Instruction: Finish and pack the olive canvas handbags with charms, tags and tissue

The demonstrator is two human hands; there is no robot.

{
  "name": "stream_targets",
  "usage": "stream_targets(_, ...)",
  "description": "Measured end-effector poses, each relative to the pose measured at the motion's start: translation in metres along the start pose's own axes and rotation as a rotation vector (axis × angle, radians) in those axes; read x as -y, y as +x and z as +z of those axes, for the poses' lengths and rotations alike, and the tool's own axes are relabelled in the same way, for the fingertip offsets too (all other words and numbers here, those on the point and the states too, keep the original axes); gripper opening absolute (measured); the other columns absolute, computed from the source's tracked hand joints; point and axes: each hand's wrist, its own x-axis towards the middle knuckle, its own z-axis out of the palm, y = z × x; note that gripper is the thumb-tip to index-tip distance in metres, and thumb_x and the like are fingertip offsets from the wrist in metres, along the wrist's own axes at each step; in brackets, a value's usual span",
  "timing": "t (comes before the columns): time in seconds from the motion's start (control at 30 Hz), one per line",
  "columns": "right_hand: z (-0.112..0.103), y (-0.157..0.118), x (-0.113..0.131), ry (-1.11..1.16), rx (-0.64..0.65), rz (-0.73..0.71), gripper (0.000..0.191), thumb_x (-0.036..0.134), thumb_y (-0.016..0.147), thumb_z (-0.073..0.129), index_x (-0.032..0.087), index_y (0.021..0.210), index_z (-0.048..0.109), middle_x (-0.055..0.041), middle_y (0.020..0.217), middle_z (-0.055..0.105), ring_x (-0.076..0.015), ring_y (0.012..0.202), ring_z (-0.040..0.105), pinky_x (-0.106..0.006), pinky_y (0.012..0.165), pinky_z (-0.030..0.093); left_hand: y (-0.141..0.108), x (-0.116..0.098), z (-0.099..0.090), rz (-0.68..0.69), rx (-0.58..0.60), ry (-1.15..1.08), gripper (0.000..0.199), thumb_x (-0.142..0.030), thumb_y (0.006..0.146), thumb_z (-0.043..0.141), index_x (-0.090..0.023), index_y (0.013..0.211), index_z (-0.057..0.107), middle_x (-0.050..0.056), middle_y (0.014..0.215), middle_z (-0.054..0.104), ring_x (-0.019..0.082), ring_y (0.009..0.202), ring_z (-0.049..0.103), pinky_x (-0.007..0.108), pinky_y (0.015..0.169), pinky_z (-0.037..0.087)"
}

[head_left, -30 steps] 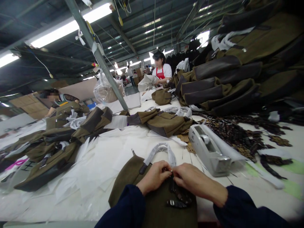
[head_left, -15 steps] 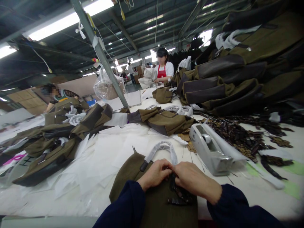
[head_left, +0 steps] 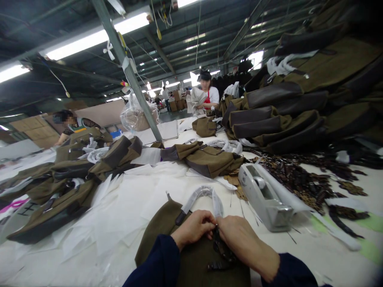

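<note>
From where I'm steering, the white worktable (head_left: 317,259) carries an olive canvas bag (head_left: 158,227) at its near edge, white tissue sheets (head_left: 113,215) spread to the left, a grey tape dispenser (head_left: 265,197) to the right, and leopard-print straps (head_left: 299,179) heaped just beyond it.

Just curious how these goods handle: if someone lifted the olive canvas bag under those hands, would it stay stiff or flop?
Probably floppy: the olive canvas bag lies flat, with no sign of holding a shape. Its plastic-wrapped handle stands in an arch, so it seems stiffer. The dark strap may add some weight there.
</note>
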Motion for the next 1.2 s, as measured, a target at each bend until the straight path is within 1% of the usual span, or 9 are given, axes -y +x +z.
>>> stream_targets(0.2, 0.022, 0.0, -0.015, 0.008, -0.086, -0.082, 0.024, 0.015, 0.093, 0.047, 0.022, 0.106, 0.066, -0.0067, 0.081, 0.075, -0.0232, 0.073, 0.072, -0.025, 0.057, 0.041, -0.009, -0.006, -0.002, 0.097, -0.07, 0.256, 0.012, -0.014, 0.078, 0.051, -0.018, 0.087, 0.058, -0.003, 0.074, 0.057, 0.011, 0.056, 0.054, 0.022, 0.054, 0.042)
stream_targets(0.37, 0.029, -0.006, -0.022, 0.057, -0.131, -0.106, 0.024, 0.015, 0.093, 0.045, 0.024, 0.104, 0.064, -0.0051, 0.081, 0.075, -0.0235, 0.074, 0.072, -0.026, 0.058, 0.039, -0.019, -0.018, -0.001, 0.208, -0.126, 0.487, 0.012, -0.011, 0.08, 0.054, -0.019, 0.088, 0.058, 0.003, 0.091, 0.061, 0.02, 0.087, 0.058, 0.03, 0.08, 0.044)
stream_targets(0.43, 0.025, -0.008, -0.021, 0.107, -0.14, -0.113, 0.024, 0.014, 0.091, 0.046, 0.024, 0.106, 0.062, -0.0041, 0.081, 0.075, -0.0226, 0.073, 0.072, -0.026, 0.058, 0.039, -0.022, -0.021, 0.0, 0.246, -0.116, 0.574, 0.015, -0.01, 0.083, 0.051, -0.02, 0.092, 0.058, 0.005, 0.097, 0.062, 0.022, 0.094, 0.058, 0.032, 0.084, 0.043)
stream_targets(0.63, 0.007, -0.014, -0.017, 0.194, -0.092, -0.11, 0.029, 0.016, 0.091, 0.044, 0.024, 0.113, 0.061, -0.006, 0.088, 0.076, -0.0248, 0.081, 0.072, -0.027, 0.063, 0.043, -0.019, -0.02, 0.007, 0.311, -0.125, 0.818, 0.025, -0.008, 0.089, 0.039, -0.02, 0.097, 0.06, 0.008, 0.091, 0.062, 0.023, 0.083, 0.06, 0.033, 0.074, 0.044)
stream_targets(0.77, 0.0, -0.016, -0.016, 0.197, -0.06, -0.1, 0.027, 0.016, 0.091, 0.044, 0.022, 0.111, 0.062, -0.0083, 0.088, 0.075, -0.0266, 0.083, 0.072, -0.028, 0.064, 0.042, -0.016, -0.02, 0.005, 0.323, -0.137, 0.875, 0.023, -0.008, 0.087, 0.042, -0.02, 0.089, 0.061, 0.007, 0.084, 0.061, 0.023, 0.076, 0.06, 0.034, 0.069, 0.043)
stream_targets(0.9, 0.002, -0.016, -0.017, 0.199, -0.035, -0.077, 0.024, 0.015, 0.088, 0.046, 0.021, 0.105, 0.062, -0.0084, 0.086, 0.075, -0.0253, 0.081, 0.072, -0.027, 0.062, 0.039, -0.023, -0.031, -0.007, 0.307, -0.129, 0.847, 0.014, -0.01, 0.085, 0.05, -0.02, 0.08, 0.06, 0.005, 0.078, 0.06, 0.022, 0.074, 0.059, 0.033, 0.067, 0.042)
stream_targets(1.0, 0.006, -0.016, -0.024, 0.216, -0.068, -0.107, 0.028, 0.011, 0.086, 0.046, 0.022, 0.108, 0.059, -0.0059, 0.083, 0.074, -0.0226, 0.078, 0.071, -0.026, 0.059, 0.036, -0.033, -0.044, -0.014, 0.315, -0.152, 0.692, 0.008, -0.014, 0.083, 0.058, -0.02, 0.077, 0.058, 0.003, 0.081, 0.06, 0.02, 0.078, 0.058, 0.031, 0.07, 0.044)
stream_targets(1.13, 0.009, -0.016, -0.039, 0.159, -0.044, -0.045, 0.028, 0.009, 0.084, 0.05, 0.024, 0.104, 0.061, -0.0039, 0.075, 0.073, -0.0211, 0.067, 0.069, -0.025, 0.051, 0.027, -0.045, -0.056, -0.005, 0.228, -0.111, -0.033, 0.001, -0.019, 0.081, 0.06, -0.018, 0.082, 0.06, 0.005, 0.089, 0.061, 0.014, 0.068, 0.057, 0.026, 0.059, 0.047)
stream_targets(1.2, 0.006, -0.019, -0.047, 0.118, -0.03, 0.036, 0.021, 0.009, 0.081, 0.053, 0.023, 0.092, 0.063, -0.0037, 0.069, 0.071, -0.0214, 0.064, 0.068, -0.025, 0.049, 0.024, -0.047, -0.058, 0.008, 0.173, -0.061, -0.323, 0.011, -0.024, 0.084, 0.058, -0.015, 0.09, 0.062, 0.005, 0.082, 0.063, 0.011, 0.056, 0.055, 0.023, 0.051, 0.045)
